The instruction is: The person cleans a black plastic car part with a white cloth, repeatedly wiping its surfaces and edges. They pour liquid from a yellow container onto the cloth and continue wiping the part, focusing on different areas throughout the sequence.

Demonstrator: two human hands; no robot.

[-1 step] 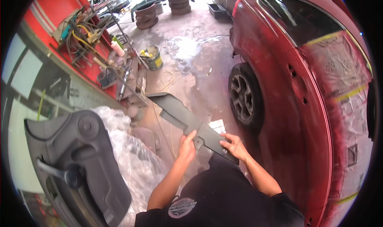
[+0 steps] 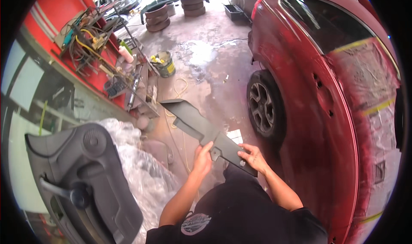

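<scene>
A long dark grey plastic trim panel stretches slantwise in front of me, its broad end up and to the left. My left hand grips its lower left edge beside a small notch, thumb on top. On the other edge, near the narrow end, my right hand pinches the same panel, its thumb close to a small pale round spot. Fingers beneath the panel are hidden.
To the right stands a red car with its wheel and a taped masked area. A grey door panel leans at left beside crumpled clear plastic sheeting. Ahead are a cluttered tool shelf, a bucket and a yellow hose.
The view has shifted very slightly. Both hands keep their hold on the trim panel, which has barely moved.
</scene>
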